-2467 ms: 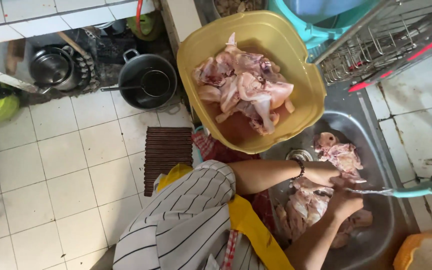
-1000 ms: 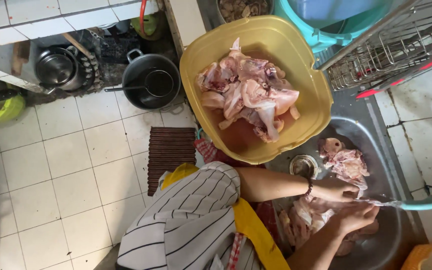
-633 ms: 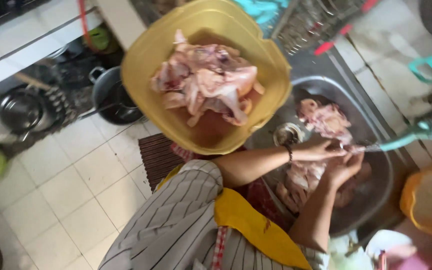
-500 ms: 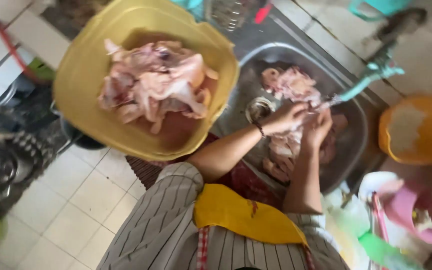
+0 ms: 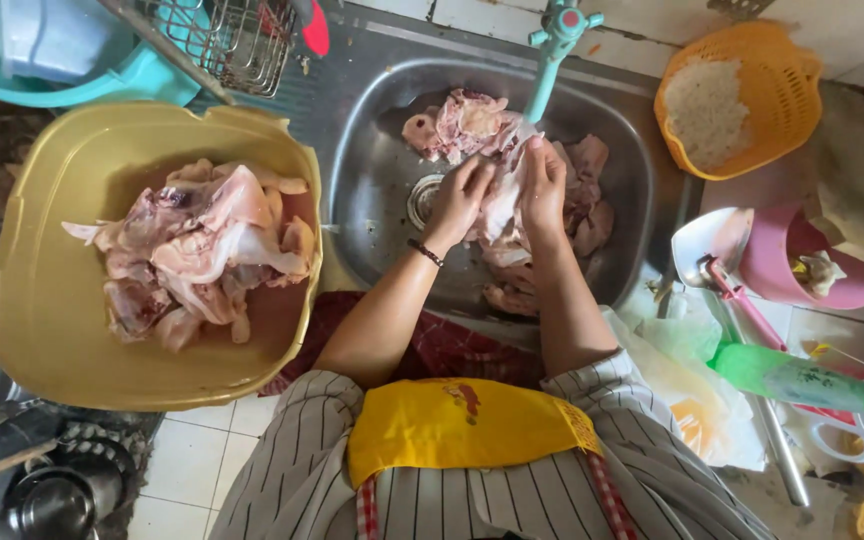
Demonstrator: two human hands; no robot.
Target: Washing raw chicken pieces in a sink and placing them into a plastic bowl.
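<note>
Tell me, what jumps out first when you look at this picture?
The big yellow tub on the left, heaped with raw chicken. In the middle, the left hand and right hand hold a chicken piece over the steel sink, under a teal tap. An orange basket of rice sits top right.
</note>
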